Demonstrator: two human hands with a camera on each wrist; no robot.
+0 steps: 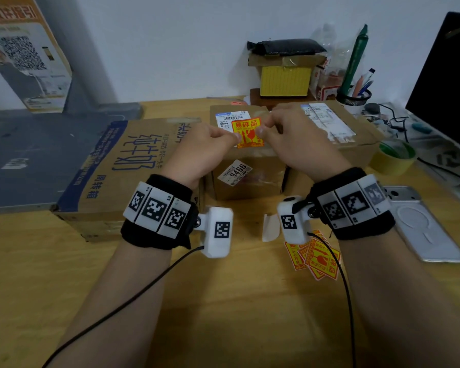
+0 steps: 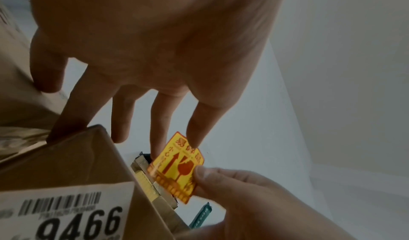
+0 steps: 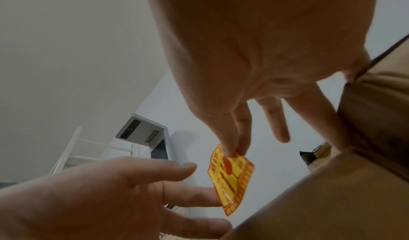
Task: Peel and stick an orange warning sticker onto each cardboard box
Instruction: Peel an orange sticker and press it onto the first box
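An orange warning sticker (image 1: 247, 132) hangs in the air above the middle cardboard box (image 1: 247, 179), which bears a 9466 label. My left hand (image 1: 233, 138) pinches the sticker's left edge between thumb and index finger. My right hand (image 1: 262, 130) pinches its right edge; in the right wrist view that hand (image 3: 234, 151) grips the sticker (image 3: 232, 179) at its top. A large box with blue print (image 1: 133, 166) lies to the left and a third box (image 1: 337, 128) to the right. Loose stickers (image 1: 319, 258) lie on the table near my right wrist.
A white backing paper (image 1: 270, 228) stands curled in front of the middle box. A phone (image 1: 420, 224), a tape roll (image 1: 393, 158), a pen holder (image 1: 353, 96) and a monitor (image 1: 446, 83) crowd the right side. A grey slab (image 1: 37, 155) fills the left.
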